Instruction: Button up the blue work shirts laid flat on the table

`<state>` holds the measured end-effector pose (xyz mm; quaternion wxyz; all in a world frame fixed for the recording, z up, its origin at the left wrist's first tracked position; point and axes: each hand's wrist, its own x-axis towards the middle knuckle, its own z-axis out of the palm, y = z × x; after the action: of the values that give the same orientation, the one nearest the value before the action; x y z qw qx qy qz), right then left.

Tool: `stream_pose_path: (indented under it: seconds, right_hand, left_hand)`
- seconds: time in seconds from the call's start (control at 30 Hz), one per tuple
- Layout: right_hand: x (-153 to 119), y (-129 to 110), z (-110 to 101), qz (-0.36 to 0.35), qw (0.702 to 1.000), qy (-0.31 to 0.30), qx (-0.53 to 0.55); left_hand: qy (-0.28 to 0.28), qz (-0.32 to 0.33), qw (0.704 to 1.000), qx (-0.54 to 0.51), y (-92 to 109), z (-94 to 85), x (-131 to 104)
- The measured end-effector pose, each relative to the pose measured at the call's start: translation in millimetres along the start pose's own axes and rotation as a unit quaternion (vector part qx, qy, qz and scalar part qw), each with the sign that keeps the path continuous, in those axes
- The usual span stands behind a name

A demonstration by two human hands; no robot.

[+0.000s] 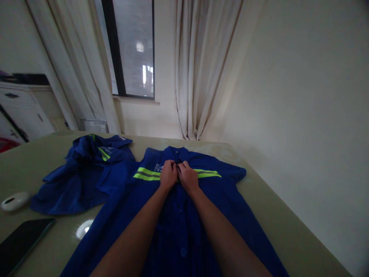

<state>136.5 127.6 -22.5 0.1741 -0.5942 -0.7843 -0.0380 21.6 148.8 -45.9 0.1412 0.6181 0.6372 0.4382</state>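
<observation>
A blue work shirt [213,207] with yellow-green reflective stripes lies spread flat, front side up, its collar [176,153] at the far end. Both my hands meet at its front placket, just below the collar. My left hand [168,175] has its fingers pinched together on the fabric. Close beside it, my right hand [187,175] is pinched on the same front edge. Whatever small part sits between the fingertips is hidden. Farther down the placket a button [183,252] shows.
A second blue shirt [83,184] lies crumpled to the left on the greenish table [259,192]. Nearer me are a white rounded object [15,201] and a dark phone-like slab [24,240]. A wall [311,115] borders the right side; curtains [196,69] hang behind.
</observation>
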Motion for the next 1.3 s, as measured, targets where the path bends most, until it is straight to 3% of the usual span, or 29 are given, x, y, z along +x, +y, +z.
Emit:
stream_pose_path:
  seconds: [0.23,0.67,1.3]
  right_hand:
    - [1.1,2.0,2.9,-0.003,1.000,-0.005,0.013]
    - [3.2,8.0,3.1,0.053,0.997,0.022,0.057]
    - [3.6,7.9,2.6,0.043,0.995,0.023,0.088]
  left_hand:
    - [-0.009,0.020,1.000,-0.010,-0.8,-3.1,-0.2]
    - [-0.032,0.020,0.998,-0.044,3.8,-8.2,1.4]
    - [-0.017,0.021,0.999,-0.041,4.8,-4.5,0.6]
